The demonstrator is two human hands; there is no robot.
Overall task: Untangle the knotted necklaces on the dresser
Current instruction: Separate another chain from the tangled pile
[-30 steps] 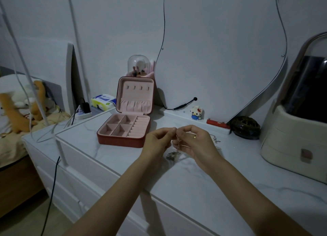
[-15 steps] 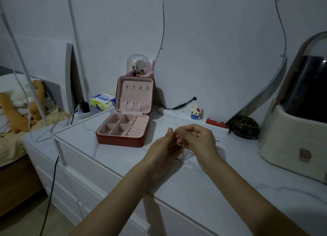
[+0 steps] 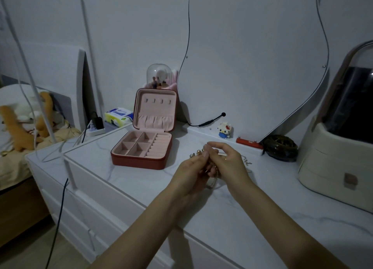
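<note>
Pinching necklaces (image 3: pixel 210 163) between left hand (image 3: pixel 191 167) and right hand (image 3: pixel 230 161) fingers above dresser (image 3: pixel 153 188).

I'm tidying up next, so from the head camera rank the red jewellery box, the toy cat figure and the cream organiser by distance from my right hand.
From the right hand:
1. Toy cat figure, behind it by the mirror.
2. Open red jewellery box, to the left.
3. Cream organiser, far right; too close to the box to call.

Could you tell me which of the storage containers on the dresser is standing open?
The red jewellery box with the pink lining: its lid is raised and its empty compartments are exposed. The cream organiser at the right and the domed brush holder behind are closed.
</note>
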